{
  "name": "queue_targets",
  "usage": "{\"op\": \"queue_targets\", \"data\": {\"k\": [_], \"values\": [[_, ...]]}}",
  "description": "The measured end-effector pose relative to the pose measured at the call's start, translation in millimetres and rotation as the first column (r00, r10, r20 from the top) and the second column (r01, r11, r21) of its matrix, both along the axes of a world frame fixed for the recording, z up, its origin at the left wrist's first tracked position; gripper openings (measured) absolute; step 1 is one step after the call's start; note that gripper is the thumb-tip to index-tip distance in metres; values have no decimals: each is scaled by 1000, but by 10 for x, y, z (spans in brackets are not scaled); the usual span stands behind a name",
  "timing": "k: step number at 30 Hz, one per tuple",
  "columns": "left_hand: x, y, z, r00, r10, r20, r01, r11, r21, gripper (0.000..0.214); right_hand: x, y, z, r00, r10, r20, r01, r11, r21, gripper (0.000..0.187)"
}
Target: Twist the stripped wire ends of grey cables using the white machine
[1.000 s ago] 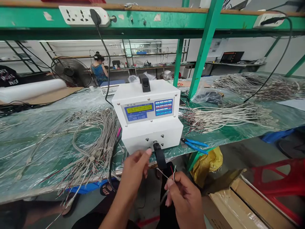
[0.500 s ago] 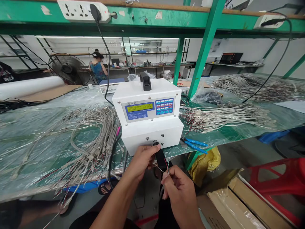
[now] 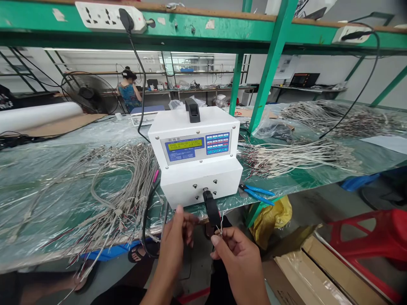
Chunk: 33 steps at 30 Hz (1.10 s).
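Observation:
My right hand [image 3: 237, 264] pinches thin red and white wire ends [image 3: 219, 229] just below a black rubber sleeve [image 3: 210, 207]. That sleeve hangs from the chuck on the front of a white wire-twisting machine [image 3: 193, 156], which has a yellow-green display and a blue keypad. My left hand [image 3: 176, 239] is raised left of the sleeve, fingers apart, with nothing visible in it. Grey cable bundles [image 3: 124, 199] lie beside the machine on the left, and another bundle [image 3: 295, 156] lies on the right.
Blue-handled pliers [image 3: 256, 194] lie right of the machine on a plastic-covered bench [image 3: 47, 169]. A green shelf [image 3: 203, 29] with a power strip [image 3: 108, 17] runs overhead. A cardboard box [image 3: 318, 275] and a red stool [image 3: 372, 237] stand low right. A co-worker [image 3: 129, 91] sits far back.
My left hand has moved back from the black sleeve, down and to the left. My right hand sits slightly lower, and the whole view has shifted a little.

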<state>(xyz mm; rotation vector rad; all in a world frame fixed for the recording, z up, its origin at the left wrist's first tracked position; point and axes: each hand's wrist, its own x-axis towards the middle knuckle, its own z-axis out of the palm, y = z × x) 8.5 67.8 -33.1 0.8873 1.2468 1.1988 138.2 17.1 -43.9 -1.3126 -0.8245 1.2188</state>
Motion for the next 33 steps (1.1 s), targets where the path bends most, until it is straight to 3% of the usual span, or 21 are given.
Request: {"op": "queue_targets", "data": {"k": [4, 8, 23, 28, 33], "values": [[11, -402, -140, 979, 160, 122, -157, 987, -39, 53, 8, -3, 18, 1000, -10, 30, 9, 1000, 15, 31], [64, -632, -234, 977, 170, 128, -157, 981, -112, 59, 8, -18, 36, 995, 20, 101, -24, 999, 41, 31], [98, -710, -331, 993, 44, 112, -28, 990, -137, 58, 82, -283, 10, 998, 45, 53, -46, 999, 19, 37], [135, -721, -339, 993, -1, 115, 17, 991, -131, 53, 195, -507, -139, 992, 29, -119, -32, 999, -19, 44], [219, -727, -237, 979, -86, 183, 98, 993, -60, 43, 276, -640, -93, 911, 74, -405, -106, 993, -56, 47]]}}
